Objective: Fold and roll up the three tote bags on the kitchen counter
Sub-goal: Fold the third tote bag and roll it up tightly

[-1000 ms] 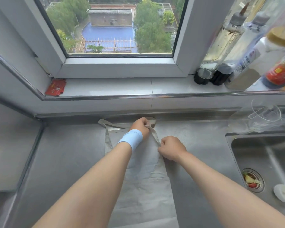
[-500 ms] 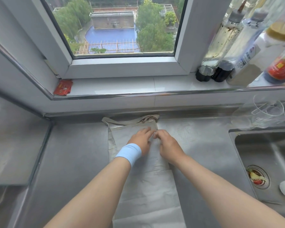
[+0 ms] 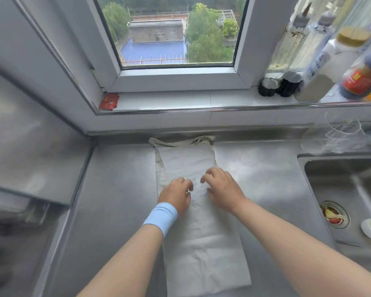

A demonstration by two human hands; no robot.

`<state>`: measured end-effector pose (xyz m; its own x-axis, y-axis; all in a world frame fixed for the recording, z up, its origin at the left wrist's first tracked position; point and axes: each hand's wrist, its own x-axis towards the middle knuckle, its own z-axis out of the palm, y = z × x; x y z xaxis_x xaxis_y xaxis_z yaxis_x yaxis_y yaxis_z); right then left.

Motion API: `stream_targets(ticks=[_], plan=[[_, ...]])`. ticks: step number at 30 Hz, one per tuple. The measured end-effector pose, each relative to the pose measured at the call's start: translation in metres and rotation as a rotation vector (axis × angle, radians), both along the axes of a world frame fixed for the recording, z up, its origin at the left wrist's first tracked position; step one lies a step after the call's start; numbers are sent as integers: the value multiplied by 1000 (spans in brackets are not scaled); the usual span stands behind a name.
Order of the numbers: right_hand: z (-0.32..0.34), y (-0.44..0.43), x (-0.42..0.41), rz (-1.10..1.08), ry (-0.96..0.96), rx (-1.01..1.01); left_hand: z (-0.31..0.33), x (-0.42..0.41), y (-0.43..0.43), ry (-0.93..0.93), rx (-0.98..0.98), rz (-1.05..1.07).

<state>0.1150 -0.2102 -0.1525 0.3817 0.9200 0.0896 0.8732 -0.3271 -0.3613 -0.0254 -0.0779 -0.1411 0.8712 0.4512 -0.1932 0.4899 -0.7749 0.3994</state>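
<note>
A pale grey-white tote bag (image 3: pixel 201 243), folded into a long narrow strip, lies on the steel counter (image 3: pixel 120 189) and runs from the back wall toward me. Its handles (image 3: pixel 180 143) are bunched at the far end against the wall. My left hand (image 3: pixel 176 195), with a light blue wristband, rests flat on the strip's left side about a third of the way down. My right hand (image 3: pixel 222 187) rests beside it on the strip's right side, fingers spread and slightly curled. Neither hand grips the fabric. Only this one bag is in view.
A sink (image 3: pixel 347 189) with food scraps in its drain (image 3: pixel 333 214) lies to the right. Bottles (image 3: pixel 321 61) crowd the windowsill's right end, and a red packet (image 3: pixel 109 101) lies at its left. Clear plastic (image 3: pixel 338 136) sits behind the sink. A raised steel surface (image 3: pixel 30 146) stands at left.
Both hands let go of the handles at the far end and slid back toward me along the bag, now lying flat on its middle. The camera view tilted slightly.
</note>
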Motion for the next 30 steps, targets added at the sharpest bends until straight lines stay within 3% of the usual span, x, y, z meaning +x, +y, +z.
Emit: stream_targets(ticks=[6,11,17,25,30], plan=[[2,-44,-60,-11,178,-418,-3,-64,-50,166,59,-197],[1,-84,-101,29,93,-347,-14,-106,-78,408,153,-190],[8,-128,-130,152,90,-408,7,-120,-115,224,38,-190],[8,-149,-142,319,-170,-471,0,-146,-130,292,1,-243],[30,-141,-144,142,-138,-359,15,-146,-129,333,-19,-201]])
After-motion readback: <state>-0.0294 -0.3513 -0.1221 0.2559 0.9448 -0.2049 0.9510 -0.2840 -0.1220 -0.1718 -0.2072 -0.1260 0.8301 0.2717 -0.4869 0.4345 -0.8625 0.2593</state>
